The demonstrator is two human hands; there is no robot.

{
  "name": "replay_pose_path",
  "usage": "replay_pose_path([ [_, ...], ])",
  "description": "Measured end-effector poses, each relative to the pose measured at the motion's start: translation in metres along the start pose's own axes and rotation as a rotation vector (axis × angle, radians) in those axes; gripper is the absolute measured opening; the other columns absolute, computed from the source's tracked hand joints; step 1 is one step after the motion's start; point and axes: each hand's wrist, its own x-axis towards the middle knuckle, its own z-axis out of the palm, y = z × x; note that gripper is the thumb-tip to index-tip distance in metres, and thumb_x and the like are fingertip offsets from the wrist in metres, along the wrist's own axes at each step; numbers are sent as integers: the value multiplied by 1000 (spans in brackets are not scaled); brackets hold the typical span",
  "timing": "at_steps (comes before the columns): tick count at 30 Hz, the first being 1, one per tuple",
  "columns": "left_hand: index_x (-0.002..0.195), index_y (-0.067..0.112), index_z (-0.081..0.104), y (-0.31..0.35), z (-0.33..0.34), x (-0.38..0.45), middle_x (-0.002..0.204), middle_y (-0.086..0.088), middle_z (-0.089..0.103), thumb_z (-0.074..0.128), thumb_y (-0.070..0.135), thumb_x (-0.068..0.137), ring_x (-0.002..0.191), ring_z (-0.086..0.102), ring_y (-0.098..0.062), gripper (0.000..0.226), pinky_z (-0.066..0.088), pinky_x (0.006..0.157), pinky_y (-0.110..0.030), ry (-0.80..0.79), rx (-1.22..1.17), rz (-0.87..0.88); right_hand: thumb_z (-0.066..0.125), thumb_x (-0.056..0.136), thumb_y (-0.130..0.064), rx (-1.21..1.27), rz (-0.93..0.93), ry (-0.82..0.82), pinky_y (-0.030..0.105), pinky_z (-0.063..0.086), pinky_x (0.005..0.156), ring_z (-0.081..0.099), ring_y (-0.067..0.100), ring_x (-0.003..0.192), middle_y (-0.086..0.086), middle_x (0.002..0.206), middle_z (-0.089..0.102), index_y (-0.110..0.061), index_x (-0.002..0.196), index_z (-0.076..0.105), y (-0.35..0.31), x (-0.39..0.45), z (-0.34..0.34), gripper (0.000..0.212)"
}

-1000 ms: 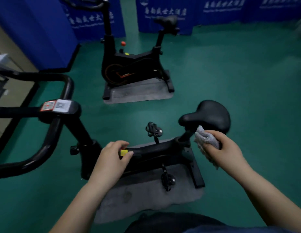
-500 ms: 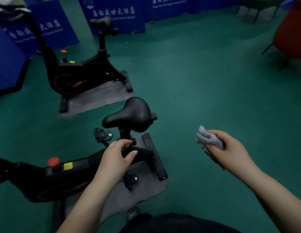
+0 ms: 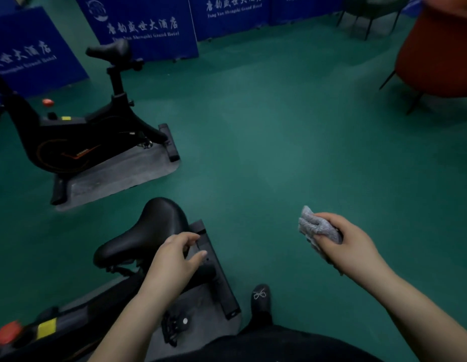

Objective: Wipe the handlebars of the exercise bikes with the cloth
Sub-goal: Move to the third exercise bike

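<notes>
My right hand [image 3: 342,241] grips a crumpled grey cloth [image 3: 315,228] in the air above the green floor, well to the right of the near exercise bike. My left hand [image 3: 175,259] hovers with loosely curled fingers just right of that bike's black saddle [image 3: 146,231], above its rear base bar [image 3: 214,270]; it holds nothing. The near bike's frame [image 3: 70,333] with its red knob and yellow label runs to the lower left. A second black exercise bike [image 3: 78,137] stands on a grey mat at the upper left. No handlebars are in view.
Blue banner panels [image 3: 141,24] line the back wall. A red chair [image 3: 436,56] on thin dark legs stands at the upper right. Grey mats [image 3: 117,176] lie under both bikes. My dark shoe [image 3: 261,299] is beside the near bike's base. Open green floor [image 3: 279,142] spreads through the middle.
My view has swung right and back along the near bike, so its handlebars left the frame. My left hand moved from the frame toward the saddle's rear. The cloth stays in my right hand.
</notes>
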Motion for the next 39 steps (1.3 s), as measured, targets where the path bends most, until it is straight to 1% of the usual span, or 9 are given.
replay_pose_path([
  [4, 116, 25, 59, 20, -6, 81, 105, 10, 56, 69, 34, 81, 97, 54, -7, 38, 37, 84, -18, 11, -17, 13, 61, 86, -18, -29, -17, 0, 6, 38, 44, 56, -13, 62, -18, 88, 66, -47, 95, 60, -27, 73, -14, 31],
  [8, 116, 25, 59, 40, -24, 153, 104, 10, 56, 69, 33, 81, 94, 52, -5, 37, 37, 83, -19, 43, -32, 47, 62, 85, -19, -34, -44, 17, 6, 37, 44, 57, -11, 62, -18, 87, 66, -45, 98, 62, -54, 140, -22, 29],
  [11, 115, 26, 59, 49, -39, 197, 104, 10, 56, 69, 33, 81, 94, 53, -6, 36, 38, 83, -20, 74, -33, 44, 62, 85, -16, -29, -68, 5, 5, 38, 47, 58, -11, 66, -20, 89, 67, -45, 96, 62, -71, 190, -22, 31],
  [13, 114, 26, 59, 51, -47, 223, 104, 9, 56, 69, 33, 81, 94, 53, -7, 35, 38, 82, -20, 100, -44, 16, 61, 85, -16, -39, -84, -29, 6, 38, 48, 57, -12, 65, -21, 88, 66, -48, 93, 60, -82, 225, -18, 33],
  [16, 112, 26, 59, 48, -55, 258, 103, 9, 57, 69, 32, 80, 93, 53, -7, 34, 37, 80, -20, 148, -49, -46, 61, 85, -18, -43, -95, -90, 5, 36, 47, 56, -13, 61, -21, 86, 66, -50, 90, 59, -96, 284, -9, 32],
  [22, 113, 23, 61, 38, -65, 337, 104, 8, 59, 71, 31, 79, 92, 55, -7, 36, 40, 81, -21, 259, -79, -242, 61, 86, -18, -61, -168, -238, 5, 39, 48, 58, -13, 64, -19, 89, 67, -47, 93, 59, -126, 420, 16, 30],
  [28, 113, 23, 61, 42, -99, 407, 104, 6, 60, 71, 31, 79, 91, 55, -8, 36, 40, 80, -22, 402, -103, -400, 60, 86, -17, -81, -270, -394, 4, 38, 46, 58, -12, 62, -17, 91, 68, -40, 100, 64, -194, 548, 49, 28],
  [33, 112, 24, 61, 26, -131, 434, 103, 6, 61, 72, 30, 78, 91, 56, -9, 36, 39, 79, -22, 491, -108, -517, 58, 86, -17, -97, -359, -532, 4, 36, 42, 56, -14, 58, -19, 90, 67, -41, 100, 63, -257, 610, 98, 29],
  [39, 111, 23, 62, -28, -152, 465, 103, 4, 62, 72, 29, 79, 90, 58, -10, 34, 42, 80, -23, 520, -170, -677, 59, 87, -15, -129, -407, -685, 6, 38, 43, 57, -12, 60, -19, 91, 66, -43, 97, 61, -308, 658, 182, 30],
])
